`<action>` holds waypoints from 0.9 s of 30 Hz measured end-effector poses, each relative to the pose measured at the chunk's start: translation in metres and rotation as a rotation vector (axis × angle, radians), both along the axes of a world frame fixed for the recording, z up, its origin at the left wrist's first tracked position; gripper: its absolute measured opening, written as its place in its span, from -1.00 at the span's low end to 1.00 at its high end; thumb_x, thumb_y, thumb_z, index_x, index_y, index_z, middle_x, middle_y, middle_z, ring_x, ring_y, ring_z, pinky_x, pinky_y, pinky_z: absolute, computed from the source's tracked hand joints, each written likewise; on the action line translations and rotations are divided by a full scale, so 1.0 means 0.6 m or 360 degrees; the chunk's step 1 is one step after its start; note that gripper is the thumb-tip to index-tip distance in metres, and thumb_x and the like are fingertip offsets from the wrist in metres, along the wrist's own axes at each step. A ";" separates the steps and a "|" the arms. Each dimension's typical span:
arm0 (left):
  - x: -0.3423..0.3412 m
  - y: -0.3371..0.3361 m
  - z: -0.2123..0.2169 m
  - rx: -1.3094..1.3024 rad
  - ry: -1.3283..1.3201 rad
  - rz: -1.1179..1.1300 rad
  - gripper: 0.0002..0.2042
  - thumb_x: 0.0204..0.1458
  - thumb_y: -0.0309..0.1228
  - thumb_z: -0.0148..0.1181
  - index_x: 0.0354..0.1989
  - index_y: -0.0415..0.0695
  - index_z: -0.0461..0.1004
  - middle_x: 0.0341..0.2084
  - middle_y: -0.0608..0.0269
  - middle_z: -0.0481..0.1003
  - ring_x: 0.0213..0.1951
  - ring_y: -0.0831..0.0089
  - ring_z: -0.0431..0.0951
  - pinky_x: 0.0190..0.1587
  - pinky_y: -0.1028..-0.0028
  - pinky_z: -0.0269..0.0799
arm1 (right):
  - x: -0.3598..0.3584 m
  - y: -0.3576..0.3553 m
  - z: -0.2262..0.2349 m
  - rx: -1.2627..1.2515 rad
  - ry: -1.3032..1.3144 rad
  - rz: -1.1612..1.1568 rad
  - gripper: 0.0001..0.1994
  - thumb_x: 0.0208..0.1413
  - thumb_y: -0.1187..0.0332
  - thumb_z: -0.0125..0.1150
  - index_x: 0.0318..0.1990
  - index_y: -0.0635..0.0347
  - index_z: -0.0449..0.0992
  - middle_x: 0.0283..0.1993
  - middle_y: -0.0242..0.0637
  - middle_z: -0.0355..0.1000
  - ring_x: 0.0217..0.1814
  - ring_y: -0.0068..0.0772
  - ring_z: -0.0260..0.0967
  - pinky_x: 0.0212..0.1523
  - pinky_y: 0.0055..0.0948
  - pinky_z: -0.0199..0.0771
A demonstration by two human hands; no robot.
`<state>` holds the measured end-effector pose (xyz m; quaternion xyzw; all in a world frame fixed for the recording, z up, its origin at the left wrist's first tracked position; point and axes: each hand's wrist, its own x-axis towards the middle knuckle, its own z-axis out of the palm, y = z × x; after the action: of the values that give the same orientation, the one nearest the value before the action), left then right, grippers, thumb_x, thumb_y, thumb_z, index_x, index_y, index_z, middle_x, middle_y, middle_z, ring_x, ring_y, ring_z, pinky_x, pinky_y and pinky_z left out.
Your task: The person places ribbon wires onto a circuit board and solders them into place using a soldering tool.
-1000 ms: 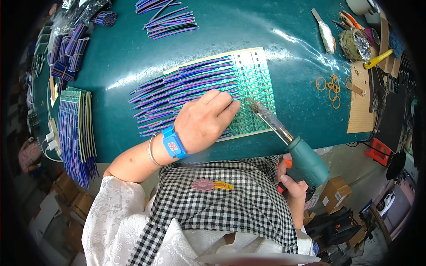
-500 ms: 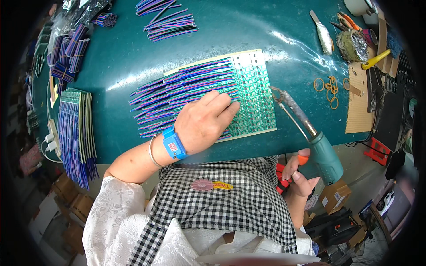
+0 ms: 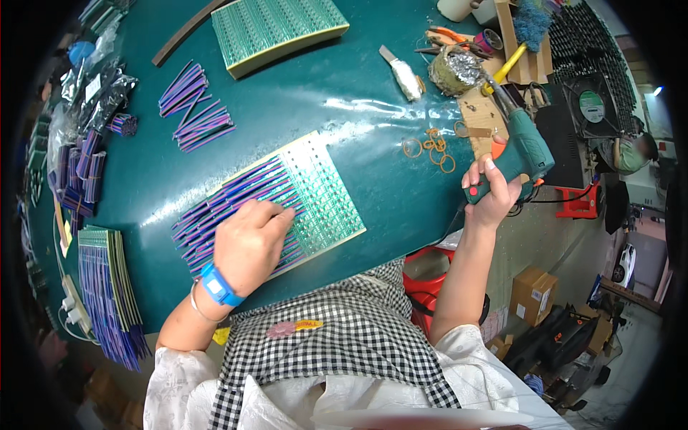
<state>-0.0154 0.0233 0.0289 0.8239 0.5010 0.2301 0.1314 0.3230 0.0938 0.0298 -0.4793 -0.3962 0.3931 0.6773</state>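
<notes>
From the head camera, the left hand [image 3: 251, 244] lies palm down, fingers curled loosely, pressing on a green circuit board panel [image 3: 315, 193] and the rows of purple wires [image 3: 229, 208] laid across its left half. It grips nothing — it only pins the work flat to the teal table [image 3: 287, 93]. A blue wristband [image 3: 217, 284] sits on that wrist, and the forearm comes up from the lower left.

The right hand [image 3: 491, 193] is well off to the right of the panel, past the table edge, wrapped tight round the handle of a green soldering gun [image 3: 527, 147]. Its tip points up and away from the board, toward the clutter at the far right corner; the elbow is bent and the forearm rises steeply.

The panel looks thin, stiff and light — likely to slide on the smooth tabletop unless held down, and best taken by its bare edges rather than the wired side. The wires look limp and easily knocked out of line. The gun seems top-heavy, with a hot tip, so the handle is the only safe hold.

Beyond the right hand lie rubber bands [image 3: 428, 147]; left of the left hand, a stack of finished panels [image 3: 107, 287].
</notes>
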 end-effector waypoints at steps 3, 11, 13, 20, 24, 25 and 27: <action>-0.038 0.010 0.021 0.0019 -0.0074 0.0165 -0.86 -0.14 -0.60 0.34 -0.36 -0.19 0.59 -0.40 0.18 0.57 -0.34 0.19 0.58 -0.30 0.33 0.52 | 0.001 0.001 0.005 0.0015 0.0134 0.0097 -0.55 0.02 0.56 0.10 0.12 0.41 0.30 -0.44 -0.24 0.31 -0.60 -0.48 0.26 -0.62 -0.46 0.37; -0.154 0.105 -0.014 0.0099 0.0181 0.0477 -0.94 -0.05 -0.50 0.30 -0.39 -0.18 0.58 -0.39 0.13 0.54 -0.27 0.11 0.54 -0.21 0.24 0.47 | 0.008 -0.079 0.059 -0.0014 -0.0454 0.0025 -0.49 0.04 0.61 0.10 0.19 0.55 0.22 -0.49 -0.28 0.30 -0.63 -0.53 0.23 -0.61 -0.54 0.29; -0.162 0.120 -0.026 0.0146 0.0141 0.0509 -0.94 -0.05 -0.49 0.30 -0.39 -0.17 0.59 -0.38 0.15 0.55 -0.27 0.12 0.55 -0.20 0.24 0.48 | 0.006 -0.100 0.063 0.0052 -0.0524 0.0155 -0.48 0.04 0.64 0.07 0.21 0.57 0.19 -0.45 -0.25 0.31 -0.60 -0.53 0.24 -0.59 -0.57 0.30; -0.141 0.158 -0.066 0.0204 0.0057 0.0585 -0.91 -0.07 -0.42 0.34 -0.41 -0.13 0.59 -0.42 0.19 0.50 -0.24 0.17 0.53 -0.18 0.26 0.47 | -0.058 -0.144 0.021 -0.0148 -0.0515 0.0518 -0.44 -0.01 0.63 0.12 0.21 0.51 0.19 -0.41 -0.21 0.32 -0.60 -0.50 0.26 -0.57 -0.55 0.37; -0.140 0.152 -0.070 0.0140 0.0024 0.0511 -0.91 -0.05 -0.43 0.32 -0.47 -0.15 0.54 -0.44 0.19 0.48 -0.29 0.14 0.49 -0.21 0.22 0.43 | -0.056 -0.166 -0.006 -0.0142 -0.0394 0.0732 -0.42 -0.02 0.63 0.13 0.22 0.50 0.18 -0.43 -0.23 0.30 -0.61 -0.50 0.26 -0.58 -0.54 0.37; -0.135 0.152 -0.066 0.0269 0.0120 0.0460 -0.92 -0.04 -0.45 0.30 -0.44 -0.15 0.52 -0.45 0.18 0.48 -0.30 0.14 0.49 -0.22 0.21 0.43 | -0.051 -0.173 -0.008 -0.0175 -0.0365 0.0761 -0.42 -0.02 0.62 0.14 0.22 0.50 0.18 -0.43 -0.23 0.30 -0.61 -0.50 0.25 -0.59 -0.53 0.37; -0.126 0.139 -0.053 0.0387 0.0218 0.0411 -0.93 -0.02 -0.46 0.28 -0.42 -0.15 0.51 -0.47 0.16 0.47 -0.31 0.14 0.49 -0.23 0.20 0.42 | -0.047 -0.180 -0.010 -0.0217 -0.0334 0.0796 -0.41 -0.02 0.61 0.15 0.22 0.50 0.17 -0.44 -0.23 0.29 -0.62 -0.50 0.25 -0.60 -0.52 0.38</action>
<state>-0.0911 0.1068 -0.0029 0.7762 0.5789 0.2474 -0.0342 0.2948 -0.0143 0.0236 -0.4492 -0.5428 0.5220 0.4807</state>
